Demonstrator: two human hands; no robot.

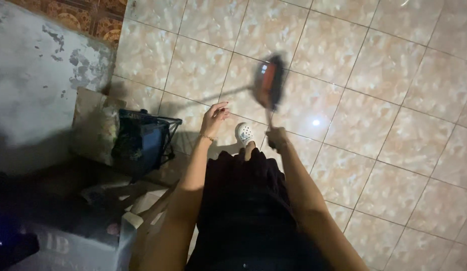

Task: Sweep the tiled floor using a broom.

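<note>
My right hand (277, 138) grips the thin handle of a racket-shaped swatter (269, 82) with a dark frame and an orange-red face; it is blurred with motion and stands above the tiled floor. My left hand (214, 116) is raised beside it with fingers apart, holding nothing, a thin bracelet on the wrist. Below the hands I see my dark skirt (243, 200) and one foot in a white perforated clog (244, 134).
Beige marbled floor tiles (384, 100) fill the right and top. At the left stands a peeling grey wall (32, 85), a leaning cushion or board (93, 125), a dark folding basket (143, 140) and cluttered boxes (93, 221) in shadow.
</note>
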